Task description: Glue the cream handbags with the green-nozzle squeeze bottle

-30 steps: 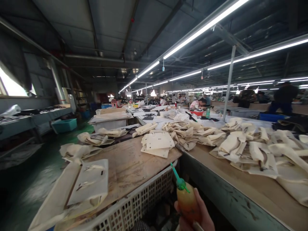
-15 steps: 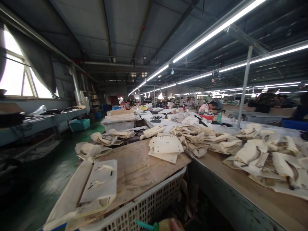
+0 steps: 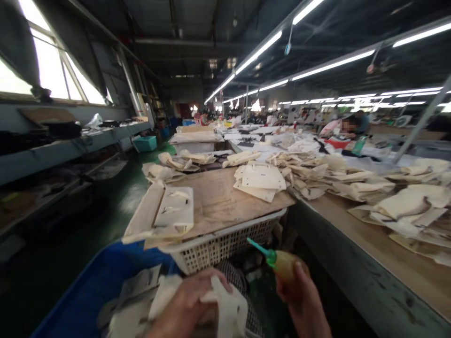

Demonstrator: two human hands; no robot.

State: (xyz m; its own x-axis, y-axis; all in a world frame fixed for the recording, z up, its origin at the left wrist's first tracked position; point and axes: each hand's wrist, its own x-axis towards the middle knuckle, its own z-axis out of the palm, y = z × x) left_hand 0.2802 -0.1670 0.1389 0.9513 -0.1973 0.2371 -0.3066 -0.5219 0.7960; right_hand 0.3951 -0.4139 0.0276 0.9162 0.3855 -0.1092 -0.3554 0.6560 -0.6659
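My right hand point(image 3: 303, 293) is wrapped round a squeeze bottle point(image 3: 286, 266) with a yellowish body and a thin green nozzle. The bottle is tilted, its nozzle aimed up and to the left. At the bottom of the head view, my left hand point(image 3: 190, 298) grips a cream fabric piece point(image 3: 230, 305), slightly blurred. More pale pieces point(image 3: 136, 293) lie beside that hand in a blue bin point(image 3: 91, 277). Ahead, a flat cream panel with handle-like strips point(image 3: 175, 209) rests at the left of a wooden board point(image 3: 211, 195).
The board lies on a white plastic basket point(image 3: 218, 244). Several stacked cream panels point(image 3: 262, 178) sit at its far right. A long worktable point(image 3: 338, 216) with heaped cream pieces point(image 3: 416, 206) runs along the right. A person point(image 3: 338, 126) works farther back.
The view has tilted down and shifted left. My left hand with the cream fabric piece has come into view. The bottle in my right hand has risen and moved right.
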